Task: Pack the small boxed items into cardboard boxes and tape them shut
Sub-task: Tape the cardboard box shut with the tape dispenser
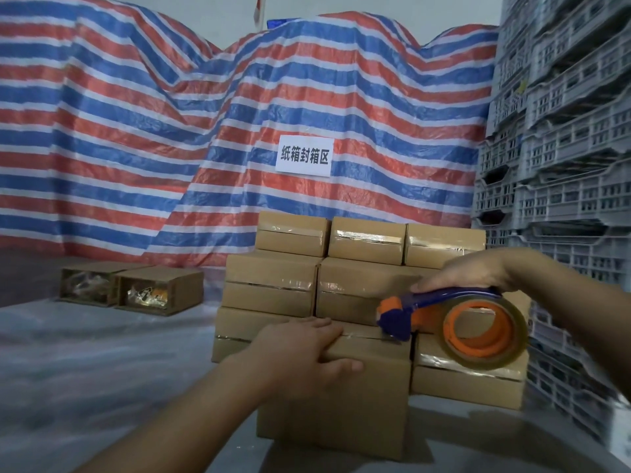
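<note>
the right hand (467, 273) is clenched around the blue handle of a tape dispenser (454, 322), coming in from the right side, with the orange and blue cutter head pressed down on the top seam of the nearest cardboard box (341, 397). the roll of clear tape (486, 332) on its orange hub hangs off the box's right end, in front of the boxes behind. the left hand (300, 349) is released and laid flat, palm down, across the left part of the same box's top, fingers spread along the seam and thumb hooked down over the near face, holding the flaps shut without grasping anything. a strip of clear tape runs along the seam between the left fingertips and the cutter head.

this box stands at the near middle of a floor covered in clear plastic sheeting (85, 353), its back touching a stack of sealed boxes (341, 268) arranged in stepped rows, each with shiny tape across its seam. well apart, toward the far left of the floor, two open cartons (133, 290) lie on their sides, touching each other, showing small wrapped items inside; what they are is too blurred to tell. a red, white and blue striped tarp (170, 131) covers the back, with a white paper sign (304, 155) fixed to it. grey plastic crates (563, 148) are stacked high along the right edge.
</note>
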